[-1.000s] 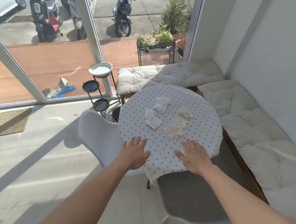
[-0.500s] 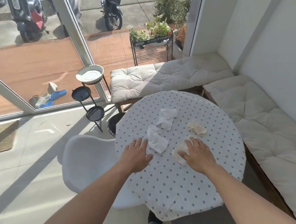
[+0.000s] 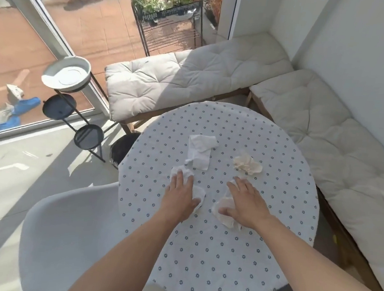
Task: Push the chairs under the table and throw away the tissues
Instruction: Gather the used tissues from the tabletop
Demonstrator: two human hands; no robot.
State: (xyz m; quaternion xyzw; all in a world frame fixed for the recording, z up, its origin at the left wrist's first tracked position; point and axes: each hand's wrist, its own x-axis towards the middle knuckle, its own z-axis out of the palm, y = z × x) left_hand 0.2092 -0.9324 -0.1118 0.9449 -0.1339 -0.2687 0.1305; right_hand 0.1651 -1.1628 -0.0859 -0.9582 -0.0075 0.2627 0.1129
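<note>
Tissues are being gathered from the round worktop (image 3: pixel 272 223).
The left hand (image 3: pixel 179 194) and right hand (image 3: pixel 245 203) lie open, each flat on a crumpled tissue (image 3: pixel 199 194); fingers should be closed fully before lifting, so no piece is dropped.

left hand (image 3: pixel 180 194) now flat on white tissue (image 3: pixel 197 194), view closer to table (image 3: pixel 222 254)

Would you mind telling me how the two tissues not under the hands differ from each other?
The white tissue is bright white, while the crumpled tissue to its right looks cream or yellowish. The white tissue lies fairly flat and loosely folded; the crumpled tissue is bunched into a ruffled wad. The white tissue also covers more of the tablecloth. Both lie loose on the cloth beyond the left hand and right hand, touched by neither.
</note>
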